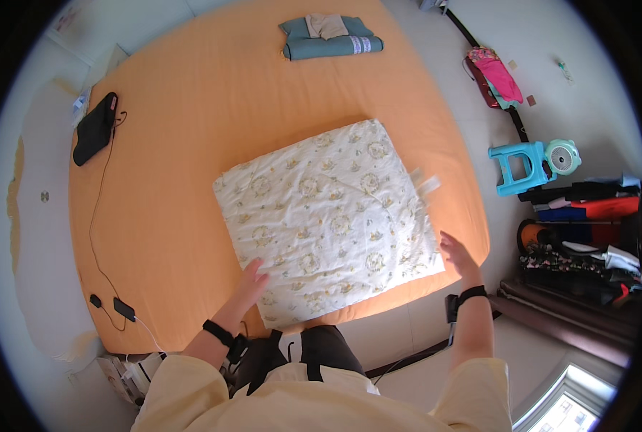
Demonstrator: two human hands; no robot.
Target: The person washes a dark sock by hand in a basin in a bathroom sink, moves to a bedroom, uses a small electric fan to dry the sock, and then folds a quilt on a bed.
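Observation:
A white cloth with a floral print (326, 216), roughly square and slightly wrinkled, lies flat on the bed's orange sheet (164, 216). Over its near left edge is my left hand (253, 283), fingers apart and holding nothing; whether it touches the cloth I cannot tell. My right hand (456, 251) is just beyond the cloth's right edge, its fingers spread and empty. Pale tags or ties (426, 186), blurred, stick out from the cloth's right side. Both wrists wear black straps with small devices.
Folded green textiles (334, 46) topped by a beige cloth lie at the bed's far side. A black pillow-shaped object (95, 129), cable and black adapter (124, 309) lie at left. On the right stand a blue stool (518, 167), a small fan (562, 156) and a clothes rack (585, 237).

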